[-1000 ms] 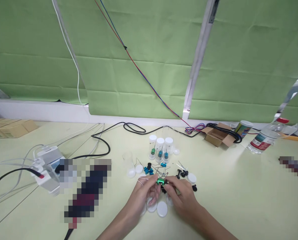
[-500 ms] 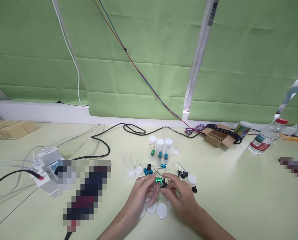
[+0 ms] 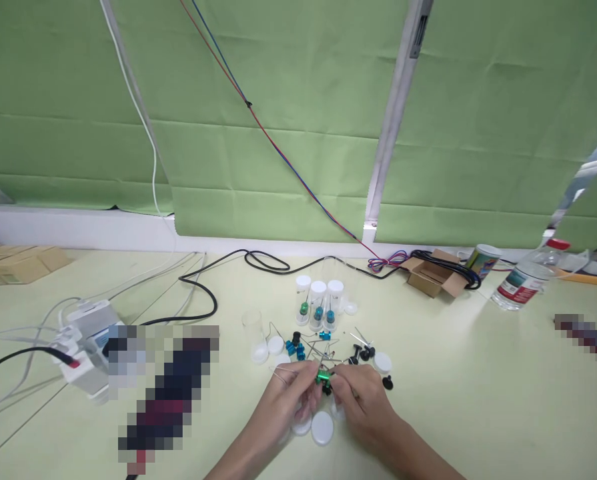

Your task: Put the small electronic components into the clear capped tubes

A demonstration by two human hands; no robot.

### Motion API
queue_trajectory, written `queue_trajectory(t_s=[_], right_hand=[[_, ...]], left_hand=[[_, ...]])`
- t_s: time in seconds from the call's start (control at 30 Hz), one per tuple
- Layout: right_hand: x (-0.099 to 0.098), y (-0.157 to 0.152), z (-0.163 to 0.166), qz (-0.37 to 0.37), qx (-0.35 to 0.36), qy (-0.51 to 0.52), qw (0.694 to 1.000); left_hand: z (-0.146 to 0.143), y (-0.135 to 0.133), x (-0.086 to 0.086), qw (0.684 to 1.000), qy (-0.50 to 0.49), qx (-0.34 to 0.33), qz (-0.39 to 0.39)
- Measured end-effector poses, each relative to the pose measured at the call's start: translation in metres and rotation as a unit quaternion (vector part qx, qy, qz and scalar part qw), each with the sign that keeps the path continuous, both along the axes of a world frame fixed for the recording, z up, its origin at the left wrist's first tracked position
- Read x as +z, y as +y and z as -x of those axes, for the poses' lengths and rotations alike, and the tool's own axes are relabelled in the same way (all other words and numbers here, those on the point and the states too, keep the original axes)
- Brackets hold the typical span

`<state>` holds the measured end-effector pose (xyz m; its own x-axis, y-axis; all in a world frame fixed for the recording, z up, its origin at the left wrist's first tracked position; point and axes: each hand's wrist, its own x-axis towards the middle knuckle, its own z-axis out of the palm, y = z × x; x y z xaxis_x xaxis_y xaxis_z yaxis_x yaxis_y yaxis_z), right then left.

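Note:
My left hand [image 3: 287, 399] and my right hand [image 3: 361, 399] meet over the pale table, fingertips pinched together on a small green capacitor [image 3: 322, 377] with thin wire leads. Just beyond my fingers lie loose blue capacitors [image 3: 294, 348], black capacitors [image 3: 365, 352] and bare wire leads. White round lids [image 3: 322, 427] lie under and between my wrists. Three clear vials with white caps [image 3: 319, 304] stand behind the parts, each holding a green or blue capacitor.
An open clear vial [image 3: 253, 326] stands left of the parts. A black cable [image 3: 213, 293] loops across the table to a white power strip [image 3: 85, 340]. A cardboard box [image 3: 431, 277], a can [image 3: 483, 259] and a water bottle [image 3: 525, 283] sit at the back right. Green paper covers the wall.
Both hands have sunk slightly toward me, still pinching the green capacitor. The view has tilted a little; nothing else on the table has moved.

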<state>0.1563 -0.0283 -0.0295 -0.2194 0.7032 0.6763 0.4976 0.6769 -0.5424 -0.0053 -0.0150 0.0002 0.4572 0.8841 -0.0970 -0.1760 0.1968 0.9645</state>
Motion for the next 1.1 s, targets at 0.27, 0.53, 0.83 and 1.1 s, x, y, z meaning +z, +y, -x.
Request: queue_trajectory(t_s=[0.27, 0.53, 0.83, 1.1], right_hand=[[0.000, 0.000, -0.003, 0.054, -0.019, 0.037, 0.998], [-0.009, -0.004, 0.001, 0.095, 0.010, 0.033, 0.995], [-0.005, -0.003, 0.000, 0.064, 0.007, 0.028, 0.998], [0.002, -0.001, 0.000, 0.040, 0.007, -0.009, 0.999]], left_hand=[[-0.001, 0.000, -0.003, 1.000, -0.010, 0.010, 0.018], [-0.001, 0.005, 0.000, 0.988, -0.100, 0.063, 0.095], [-0.003, 0.002, 0.000, 0.993, -0.077, 0.052, 0.075], [-0.001, 0.000, -0.002, 0.999, -0.012, 0.028, 0.031]])
